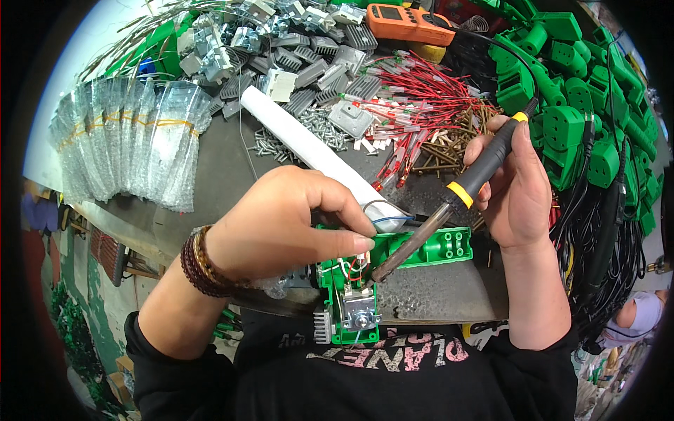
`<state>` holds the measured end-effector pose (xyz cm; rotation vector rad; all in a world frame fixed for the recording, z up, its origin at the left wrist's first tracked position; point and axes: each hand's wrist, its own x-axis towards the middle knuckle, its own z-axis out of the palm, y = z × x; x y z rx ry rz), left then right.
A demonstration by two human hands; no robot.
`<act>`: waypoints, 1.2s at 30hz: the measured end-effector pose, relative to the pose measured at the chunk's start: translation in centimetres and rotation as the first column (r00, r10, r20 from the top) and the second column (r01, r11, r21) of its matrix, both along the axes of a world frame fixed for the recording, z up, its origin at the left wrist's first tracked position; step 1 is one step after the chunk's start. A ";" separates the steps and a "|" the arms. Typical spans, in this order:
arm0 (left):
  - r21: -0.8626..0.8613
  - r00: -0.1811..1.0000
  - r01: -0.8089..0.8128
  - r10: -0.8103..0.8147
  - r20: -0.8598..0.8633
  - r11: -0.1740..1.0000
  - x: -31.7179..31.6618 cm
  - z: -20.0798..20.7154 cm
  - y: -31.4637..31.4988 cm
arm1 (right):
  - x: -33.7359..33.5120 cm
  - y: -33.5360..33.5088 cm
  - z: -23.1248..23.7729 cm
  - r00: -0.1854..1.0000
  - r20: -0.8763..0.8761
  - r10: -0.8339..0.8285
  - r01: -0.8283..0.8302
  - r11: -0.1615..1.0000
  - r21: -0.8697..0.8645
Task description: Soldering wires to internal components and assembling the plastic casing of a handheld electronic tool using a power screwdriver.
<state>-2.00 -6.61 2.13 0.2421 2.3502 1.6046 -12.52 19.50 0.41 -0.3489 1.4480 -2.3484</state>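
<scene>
Cluttered dark workbench [232, 168]: left hand [281, 224] pinches wire onto the green housing [393, 256] beneath it, steadying it; right hand [516, 186] is clamped on the soldering iron [456, 203], tip angled down beside the left fingertips.

Dark workbench [225, 168] with bagged packets [126, 140], grey heatsinks [309, 63], loose screws [319, 130], red-wired parts [414, 98], green housings [562, 84].

The green plastic housing [393, 256] lies open in an L-shape at the near edge of my surface [232, 168], wires and a finned metal block inside. My black soldering iron [449, 203] slants down, tip among its wires.
</scene>
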 end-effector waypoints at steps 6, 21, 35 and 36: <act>-0.286 0.916 -0.024 -0.093 -0.389 0.958 1.0 -0.3 0.6 | 0.0 0.0 0.0 1.000 0.006 0.006 -0.006 1.000 -0.017; -0.117 0.982 0.013 -0.034 -0.186 0.993 0.7 0.1 0.5 | -0.1 0.1 0.2 1.000 -0.003 0.002 -0.002 1.000 -0.014; -0.273 0.951 0.018 -0.100 -0.291 0.962 1.1 0.3 0.9 | -0.1 0.2 0.3 1.000 -0.019 -0.003 0.003 1.000 -0.023; -0.273 0.952 0.019 -0.101 -0.290 0.962 1.2 0.4 0.9 | -0.1 0.3 0.3 1.000 -0.016 -0.003 0.003 1.000 -0.019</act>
